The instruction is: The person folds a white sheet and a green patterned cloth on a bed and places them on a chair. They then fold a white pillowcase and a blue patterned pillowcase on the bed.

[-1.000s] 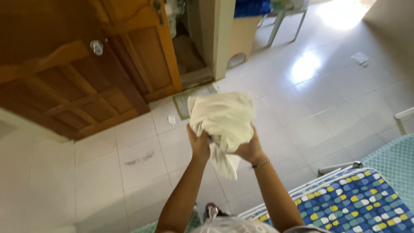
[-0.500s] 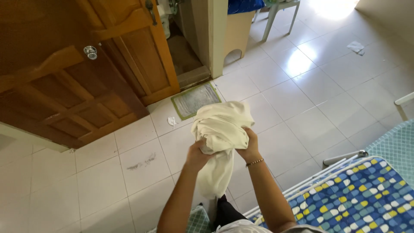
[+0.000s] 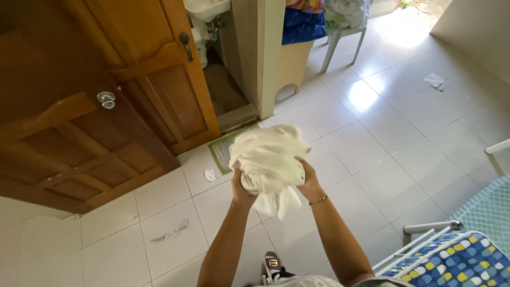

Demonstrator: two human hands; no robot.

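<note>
Hands raised over the white tiled floor [image 3: 404, 159]: we grip a bunched white cloth [image 3: 268, 159] from both sides, left hand [image 3: 241, 186] clenched on its left edge, right hand [image 3: 308, 178] clasping its right. Cloth hangs in mid-air, a tail drooping between our wrists. Wooden doors [image 3: 95, 106] stand far left; a patterned mattress [image 3: 457, 266] lies near right.

I hold both arms stretched out ahead of me, forearms angled inward. My left hand [image 3: 240, 187] and right hand [image 3: 308, 178] are raised close together, fingers curled tight, a thin bracelet [image 3: 317, 200] on my right wrist.
</note>
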